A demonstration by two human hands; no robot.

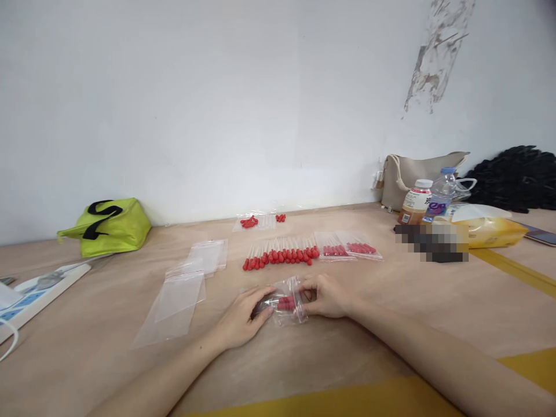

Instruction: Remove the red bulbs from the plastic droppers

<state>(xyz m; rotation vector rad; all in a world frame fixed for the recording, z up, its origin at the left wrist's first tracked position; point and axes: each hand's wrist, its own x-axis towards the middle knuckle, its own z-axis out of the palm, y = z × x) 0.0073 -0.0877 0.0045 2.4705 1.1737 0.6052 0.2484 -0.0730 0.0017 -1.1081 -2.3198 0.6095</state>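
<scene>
Head view. Far left, power strip (pixel 47 292) on the table (pixel 304 359); green bag (pixel 113 229) behind it. Then flat pouches (pixel 178 307), clear and overlapping.

My left hand (pixel 243 315): fingers curved, thumb opposite, closed round the left end of a clear pouch (pixel 278 304). The pouch sits between both hands, in front of a row of droppers (pixel 284 255) with red bulbs. Red bulbs (pixel 286 301) show through its film, nearer the right end; count not clear.

My right hand (pixel 328 296): thumb and fingertips pinched on the pouch's right edge, about where the seal strip runs.

Handling, my guess: very light, film limp and slick, prone to crumple. Bulbs look soft, stems thin and likely to bend. Best hold: film edges by the seal, left end steadied lightly, no squeezing the stems.

Right of the row, filled pouches (pixel 334 250) lie flat. Farther right, bottles (pixel 414 202), yellow pack (pixel 490 231).
</scene>
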